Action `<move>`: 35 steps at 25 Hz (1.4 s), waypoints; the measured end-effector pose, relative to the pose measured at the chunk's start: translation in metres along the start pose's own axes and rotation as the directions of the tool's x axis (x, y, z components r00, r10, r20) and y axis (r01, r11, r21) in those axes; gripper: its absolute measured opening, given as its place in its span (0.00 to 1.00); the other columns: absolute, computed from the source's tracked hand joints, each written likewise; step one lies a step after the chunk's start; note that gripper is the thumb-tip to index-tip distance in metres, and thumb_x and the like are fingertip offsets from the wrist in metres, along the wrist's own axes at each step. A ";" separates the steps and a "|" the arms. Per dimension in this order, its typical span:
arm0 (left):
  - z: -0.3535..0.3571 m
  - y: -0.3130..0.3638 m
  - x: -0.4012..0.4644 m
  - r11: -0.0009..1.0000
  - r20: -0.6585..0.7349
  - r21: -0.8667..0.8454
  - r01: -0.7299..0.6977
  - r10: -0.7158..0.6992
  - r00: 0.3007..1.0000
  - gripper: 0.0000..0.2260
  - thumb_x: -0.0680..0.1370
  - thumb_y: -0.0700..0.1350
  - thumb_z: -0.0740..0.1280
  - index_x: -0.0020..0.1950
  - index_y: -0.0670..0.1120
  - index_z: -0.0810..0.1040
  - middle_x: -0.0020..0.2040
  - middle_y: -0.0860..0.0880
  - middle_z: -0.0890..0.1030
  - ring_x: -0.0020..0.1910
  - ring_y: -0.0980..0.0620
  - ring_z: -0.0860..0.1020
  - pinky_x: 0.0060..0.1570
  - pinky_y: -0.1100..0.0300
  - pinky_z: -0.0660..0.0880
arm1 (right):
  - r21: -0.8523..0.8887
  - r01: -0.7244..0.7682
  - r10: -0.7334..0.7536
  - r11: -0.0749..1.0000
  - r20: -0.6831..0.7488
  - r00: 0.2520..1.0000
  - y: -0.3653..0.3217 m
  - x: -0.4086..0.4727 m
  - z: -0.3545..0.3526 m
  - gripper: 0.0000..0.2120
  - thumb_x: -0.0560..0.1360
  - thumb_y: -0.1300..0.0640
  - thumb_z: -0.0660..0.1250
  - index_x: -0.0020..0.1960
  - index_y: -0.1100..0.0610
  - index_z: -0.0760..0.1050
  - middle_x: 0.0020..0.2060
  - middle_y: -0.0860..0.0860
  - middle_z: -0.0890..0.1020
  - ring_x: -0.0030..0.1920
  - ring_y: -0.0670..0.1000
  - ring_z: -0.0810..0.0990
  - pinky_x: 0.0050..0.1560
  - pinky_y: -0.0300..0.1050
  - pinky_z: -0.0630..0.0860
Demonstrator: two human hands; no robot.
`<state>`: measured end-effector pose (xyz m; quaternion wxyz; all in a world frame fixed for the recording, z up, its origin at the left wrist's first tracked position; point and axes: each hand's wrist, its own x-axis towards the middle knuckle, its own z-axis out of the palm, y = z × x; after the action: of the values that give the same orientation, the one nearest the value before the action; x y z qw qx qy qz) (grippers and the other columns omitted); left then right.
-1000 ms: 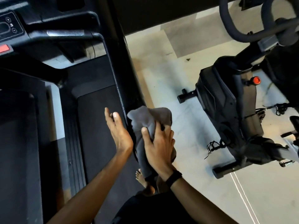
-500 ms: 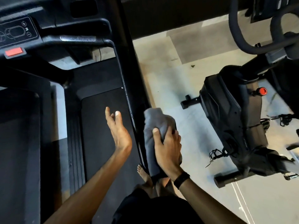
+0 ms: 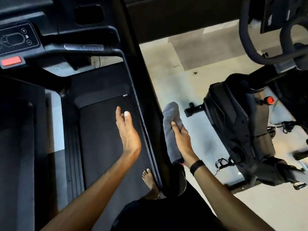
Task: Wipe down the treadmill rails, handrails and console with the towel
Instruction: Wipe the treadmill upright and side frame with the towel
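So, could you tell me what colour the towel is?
Grey: the soft cloth towel in the right hand, head view.

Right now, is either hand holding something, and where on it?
The right hand grips the grey towel around its middle, against the treadmill's right handrail. The left hand is open and holds nothing.

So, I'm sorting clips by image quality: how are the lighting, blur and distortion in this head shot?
Head view: uneven light, with the pale floor bright and the treadmill console and belt nearly lost in shadow; wide-angle bending bows the right handrail; slight softness on the towel and right hand; the left hand reads fairly sharp.
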<state>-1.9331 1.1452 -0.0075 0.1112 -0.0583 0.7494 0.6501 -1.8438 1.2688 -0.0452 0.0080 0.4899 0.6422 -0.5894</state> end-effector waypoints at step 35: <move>0.038 0.006 0.054 0.985 -0.139 0.174 -0.007 0.032 0.990 0.29 0.83 0.60 0.46 0.81 0.50 0.53 0.80 0.52 0.56 0.74 0.62 0.57 0.75 0.58 0.55 | -0.277 0.482 -0.504 0.832 -0.012 0.864 -0.104 0.077 0.054 0.23 0.79 0.40 0.61 0.67 0.54 0.71 0.59 0.58 0.77 0.60 0.59 0.74 0.58 0.55 0.72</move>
<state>-1.9834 1.1870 -0.0196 0.0560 -0.0869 0.8095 0.5779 -1.9807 1.2932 -0.0285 -0.1059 0.3266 0.8193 -0.4593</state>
